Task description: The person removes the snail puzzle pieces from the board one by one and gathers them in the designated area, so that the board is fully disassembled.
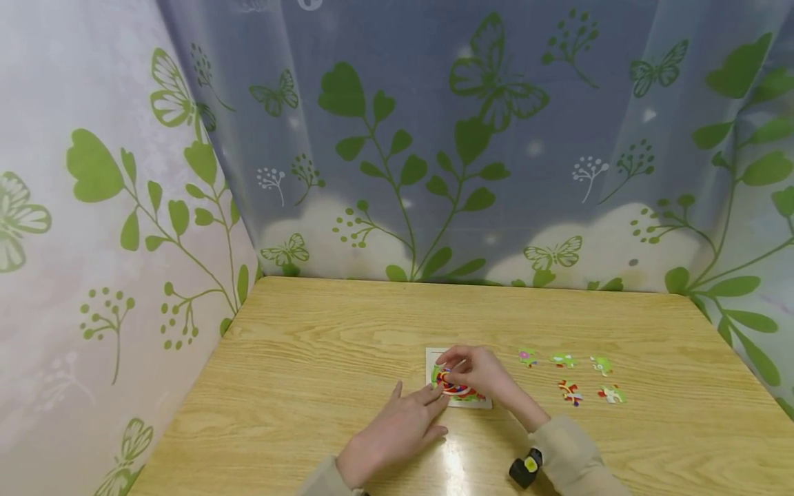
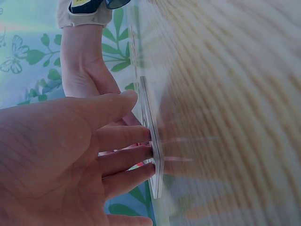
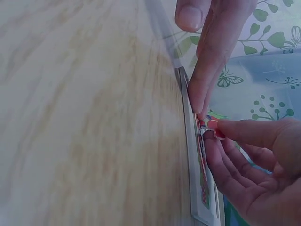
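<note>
A white-rimmed jigsaw board (image 1: 432, 355) lies on the table between my hands, with a colourful red and green picture partly filling it. My right hand (image 1: 486, 375) is over the board's upper part. In the right wrist view, its thumb and fingertips pinch a small red and white puzzle piece (image 3: 219, 134) at the board's surface. My left hand (image 1: 400, 425) reaches in from the lower left with extended fingers, their tips resting on the board's near left part. The left wrist view shows those fingertips at the board's edge (image 2: 157, 172). Both hands cover part of the picture.
Several loose puzzle pieces lie right of the board in two rows, among them a green one with a pink spot (image 1: 526, 356) and a red and blue one (image 1: 570, 393). The wood-grain table (image 1: 329, 344) meets a patterned curtain (image 1: 397, 172) at its back edge.
</note>
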`<state>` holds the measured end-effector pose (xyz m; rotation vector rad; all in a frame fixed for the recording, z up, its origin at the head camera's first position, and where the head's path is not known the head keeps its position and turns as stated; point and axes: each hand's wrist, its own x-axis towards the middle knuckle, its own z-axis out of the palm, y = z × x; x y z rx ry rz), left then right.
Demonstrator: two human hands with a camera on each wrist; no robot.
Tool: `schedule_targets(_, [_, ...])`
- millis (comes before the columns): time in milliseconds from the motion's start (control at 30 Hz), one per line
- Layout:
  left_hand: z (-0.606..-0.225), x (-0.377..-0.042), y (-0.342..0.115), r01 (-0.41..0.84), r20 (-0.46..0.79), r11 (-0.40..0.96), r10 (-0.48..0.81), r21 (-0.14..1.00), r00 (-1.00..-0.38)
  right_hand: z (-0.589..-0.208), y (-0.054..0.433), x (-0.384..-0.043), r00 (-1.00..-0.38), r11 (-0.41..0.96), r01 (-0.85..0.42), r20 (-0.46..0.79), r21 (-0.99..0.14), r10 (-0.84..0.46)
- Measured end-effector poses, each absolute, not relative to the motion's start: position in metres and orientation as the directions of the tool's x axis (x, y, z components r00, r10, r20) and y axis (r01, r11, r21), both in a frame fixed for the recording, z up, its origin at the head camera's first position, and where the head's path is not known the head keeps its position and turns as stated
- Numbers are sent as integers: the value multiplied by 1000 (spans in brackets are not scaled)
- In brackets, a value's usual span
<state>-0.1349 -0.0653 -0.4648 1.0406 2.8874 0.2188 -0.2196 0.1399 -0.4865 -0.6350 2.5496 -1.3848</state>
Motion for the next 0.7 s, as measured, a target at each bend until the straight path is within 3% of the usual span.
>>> schedule_targets(333, [-463, -134, -66, 644, 4, 749, 652, 153, -759, -472, 147, -221, -942, 471, -222, 63, -854, -329])
schedule_targets(700, [-465, -134, -65, 628, -7, 760, 638, 168, -770, -464, 167, -223, -946, 397, -213, 87, -893, -312])
